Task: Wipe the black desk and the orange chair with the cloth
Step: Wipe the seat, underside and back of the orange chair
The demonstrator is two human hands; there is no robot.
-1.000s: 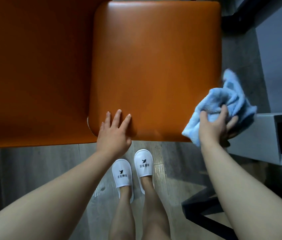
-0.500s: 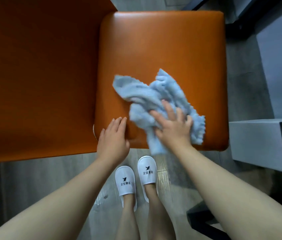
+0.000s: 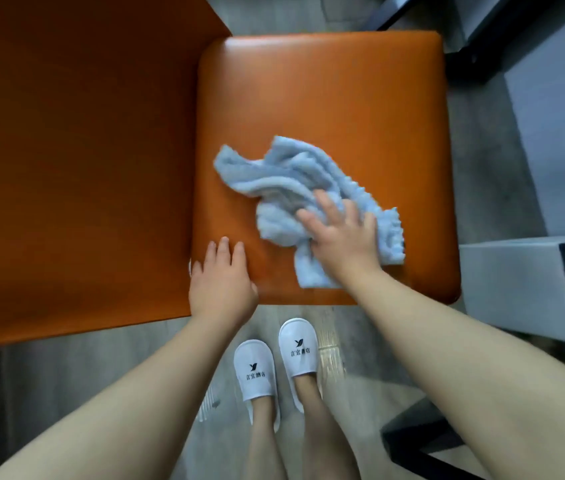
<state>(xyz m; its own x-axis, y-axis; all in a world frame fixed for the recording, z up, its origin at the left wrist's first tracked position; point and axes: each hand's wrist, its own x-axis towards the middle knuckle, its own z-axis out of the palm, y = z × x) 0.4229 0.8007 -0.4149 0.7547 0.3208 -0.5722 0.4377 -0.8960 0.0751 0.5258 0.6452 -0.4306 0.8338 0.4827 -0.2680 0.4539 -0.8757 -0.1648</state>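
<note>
1 cloth [image 3: 295, 188], blue, crumpled: moved from the right edge onto the orange chair [image 3: 343, 98] seat. Right hand [image 3: 343, 240] flat, fingers spread, pressing it; left hand [image 3: 222, 282] flat, bracing seat corner. Chair wiping underway.

We see dim, soft indoor light, no hard shadows. Faint sheen runs across the far part of the chair seat [image 3: 326, 81]; the chair back [image 3: 66, 150] on the left reads darker and flat. A small bright reflection sits on the floor [image 3: 330, 342] beside the slippers [image 3: 296, 355]. The right hand [image 3: 340, 237] and cloth [image 3: 284, 181] smear with motion blur. We get wide-angle stretch: forearms [image 3: 482, 393] balloon at the bottom edge, straight edges bow. Lower left corner goes dark.
</note>
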